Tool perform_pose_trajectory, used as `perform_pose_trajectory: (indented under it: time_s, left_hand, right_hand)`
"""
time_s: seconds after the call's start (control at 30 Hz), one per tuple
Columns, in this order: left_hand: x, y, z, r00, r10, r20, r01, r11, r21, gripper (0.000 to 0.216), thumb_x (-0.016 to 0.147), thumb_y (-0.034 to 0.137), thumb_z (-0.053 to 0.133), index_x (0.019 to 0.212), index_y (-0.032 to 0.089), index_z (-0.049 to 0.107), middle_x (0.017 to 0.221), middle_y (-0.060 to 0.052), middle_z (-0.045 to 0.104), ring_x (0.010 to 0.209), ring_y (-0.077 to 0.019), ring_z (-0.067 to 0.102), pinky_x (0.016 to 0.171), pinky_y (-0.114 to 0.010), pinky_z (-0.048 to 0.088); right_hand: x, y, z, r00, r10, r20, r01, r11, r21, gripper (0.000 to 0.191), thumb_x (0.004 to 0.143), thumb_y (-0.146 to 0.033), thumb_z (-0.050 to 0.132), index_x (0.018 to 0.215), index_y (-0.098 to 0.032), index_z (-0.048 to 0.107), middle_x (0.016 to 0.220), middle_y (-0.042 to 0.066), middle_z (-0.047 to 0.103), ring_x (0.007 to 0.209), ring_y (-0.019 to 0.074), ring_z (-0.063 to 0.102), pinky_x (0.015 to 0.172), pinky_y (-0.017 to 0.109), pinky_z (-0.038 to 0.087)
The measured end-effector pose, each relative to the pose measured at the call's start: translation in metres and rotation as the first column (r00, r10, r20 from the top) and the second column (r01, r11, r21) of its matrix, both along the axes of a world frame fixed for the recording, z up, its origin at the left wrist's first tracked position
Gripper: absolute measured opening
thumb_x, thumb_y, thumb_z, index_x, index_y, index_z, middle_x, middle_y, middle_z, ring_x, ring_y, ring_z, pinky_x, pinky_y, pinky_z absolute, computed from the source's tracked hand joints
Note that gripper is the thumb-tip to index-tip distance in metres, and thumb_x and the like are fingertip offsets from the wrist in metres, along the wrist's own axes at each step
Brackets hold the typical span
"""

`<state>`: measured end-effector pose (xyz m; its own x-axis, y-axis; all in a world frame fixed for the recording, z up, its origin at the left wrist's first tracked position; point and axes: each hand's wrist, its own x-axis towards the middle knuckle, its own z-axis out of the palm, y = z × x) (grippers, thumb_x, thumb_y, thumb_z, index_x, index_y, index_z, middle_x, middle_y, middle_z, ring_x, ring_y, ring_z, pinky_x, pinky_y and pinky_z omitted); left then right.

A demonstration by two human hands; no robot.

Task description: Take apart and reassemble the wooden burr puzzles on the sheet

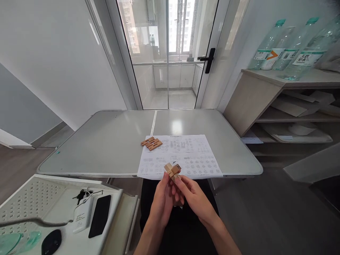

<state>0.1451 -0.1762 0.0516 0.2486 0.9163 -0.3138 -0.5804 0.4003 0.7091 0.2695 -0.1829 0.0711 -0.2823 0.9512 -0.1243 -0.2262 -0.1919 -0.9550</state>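
Both my hands hold a wooden burr puzzle (173, 170), partly put together from light and brown notched pieces, over the near edge of the table. My left hand (164, 196) pinches it from the left side. My right hand (193, 196) grips it from the right, thumb against the lower part. The fingers hide its underside. Beyond them lies a printed instruction sheet (193, 152) with rows of small diagrams. Several brown notched wooden pieces (152, 143) rest on the sheet's far left corner.
The grey folding table (101, 145) stretches ahead to a glass door (170, 78). On the left, a white cart (63, 202) carries a black phone (100, 216), a white power bank (83, 214), keys and a black mouse (51, 242). Plastic bottles (287, 53) stand on the right shelf (255, 92).
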Motion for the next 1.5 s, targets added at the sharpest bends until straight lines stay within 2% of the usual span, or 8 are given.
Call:
perform_pose_trajectory:
  time_s: [0.23,0.37,0.5,0.6,0.83,1.23,1.37,1.5]
  left_hand:
    - [0.007,0.001,0.001,0.997,0.071,-0.015,-0.072,0.997,-0.042,0.059,0.086,0.067,0.071,0.112,0.014,0.075,0.058,0.004,0.047,0.049,-0.0082,0.043,0.049,-0.022,0.039]
    - [0.010,0.002,0.001,0.991,0.116,-0.060,-0.118,0.992,-0.040,0.055,0.087,0.064,0.072,0.109,0.014,0.077,0.068,-0.002,0.062,0.056,-0.0088,0.051,0.050,-0.021,0.038]
    - [0.013,0.002,0.010,0.984,0.170,-0.057,-0.170,0.985,0.009,0.048,0.093,0.056,0.070,0.115,0.014,0.077,0.111,-0.012,0.075,0.097,-0.0202,0.069,0.083,-0.026,0.053]
    - [0.016,0.003,0.020,0.979,0.190,-0.070,-0.186,0.981,0.053,0.046,0.093,0.053,0.072,0.116,0.014,0.078,0.124,-0.014,0.074,0.122,-0.0272,0.065,0.109,-0.033,0.046]
    - [0.025,0.012,0.033,0.978,0.175,-0.113,-0.168,0.983,0.067,0.049,0.092,0.058,0.069,0.115,0.015,0.079,0.124,-0.013,0.074,0.128,-0.0313,0.062,0.116,-0.040,0.041]
    - [0.034,0.007,0.031,0.979,0.199,-0.049,-0.190,0.971,0.147,0.045,0.090,0.054,0.073,0.110,0.014,0.080,0.118,-0.013,0.076,0.127,-0.0305,0.063,0.114,-0.039,0.043]
    - [0.033,0.008,0.028,0.976,0.212,-0.050,-0.203,0.969,0.140,0.046,0.091,0.054,0.073,0.111,0.014,0.079,0.117,-0.013,0.076,0.125,-0.0305,0.064,0.113,-0.038,0.045]
    - [0.033,0.009,0.026,0.971,0.231,-0.062,-0.225,0.971,0.081,0.048,0.089,0.056,0.074,0.113,0.015,0.079,0.115,-0.011,0.077,0.123,-0.0299,0.066,0.113,-0.039,0.045]
  right_hand:
    - [-0.003,-0.001,-0.011,0.989,-0.071,0.129,0.065,0.996,0.055,0.050,0.102,-0.065,0.051,0.081,-0.020,0.058,0.069,-0.001,0.057,0.060,0.0133,0.049,0.058,0.027,0.041]
    - [-0.004,-0.002,-0.012,0.950,-0.136,0.282,0.101,0.985,0.137,0.050,0.104,-0.064,0.043,0.079,-0.022,0.054,0.070,0.000,0.057,0.062,0.0161,0.051,0.059,0.029,0.040]
    - [-0.003,-0.004,-0.007,0.882,-0.194,0.430,0.101,0.968,0.230,0.041,0.108,-0.057,0.039,0.087,-0.025,0.055,0.078,0.003,0.063,0.066,0.0195,0.055,0.060,0.030,0.039]
    - [0.000,-0.004,-0.003,0.806,-0.243,0.540,0.069,0.944,0.322,0.036,0.109,-0.051,0.037,0.090,-0.025,0.054,0.080,0.004,0.066,0.065,0.0210,0.059,0.058,0.031,0.036]
    - [0.016,0.011,-0.001,0.557,-0.430,0.710,-0.070,0.828,0.556,0.037,0.111,-0.044,0.034,0.090,-0.022,0.055,0.076,0.007,0.066,0.062,0.0212,0.061,0.059,0.032,0.031]
    - [0.016,0.007,0.005,0.897,-0.245,0.367,0.112,0.931,0.347,0.038,0.110,-0.049,0.035,0.085,-0.025,0.050,0.078,0.001,0.063,0.068,0.0180,0.056,0.060,0.029,0.038]
    - [0.014,0.007,0.003,0.893,-0.250,0.373,0.107,0.926,0.363,0.038,0.110,-0.048,0.035,0.084,-0.024,0.051,0.077,0.001,0.063,0.066,0.0178,0.056,0.060,0.029,0.037]
    - [0.018,0.012,-0.003,0.755,-0.322,0.571,0.024,0.884,0.466,0.035,0.109,-0.043,0.037,0.085,-0.024,0.053,0.074,0.002,0.064,0.062,0.0186,0.057,0.059,0.030,0.033]
